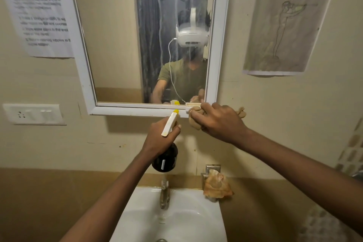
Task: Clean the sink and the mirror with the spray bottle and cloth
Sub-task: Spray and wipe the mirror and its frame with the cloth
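Note:
A white-framed mirror (pixel 117 45) hangs on the wall, its glass streaked with runs of liquid. My left hand (pixel 159 137) grips a dark spray bottle (pixel 166 160) with a white and yellow nozzle, held just under the mirror's lower edge. My right hand (pixel 218 122) grips a bunched tan cloth (pixel 240 113) against the mirror frame's lower right corner. Below is the white sink (pixel 196 220) with a metal tap (pixel 164 194).
A crumpled orange-brown wrapper (pixel 217 184) sits on a metal holder at the sink's back right. A switch plate (pixel 33 114) is on the wall at left. A printed notice (pixel 37 10) and a drawing (pixel 288 21) are taped beside the mirror.

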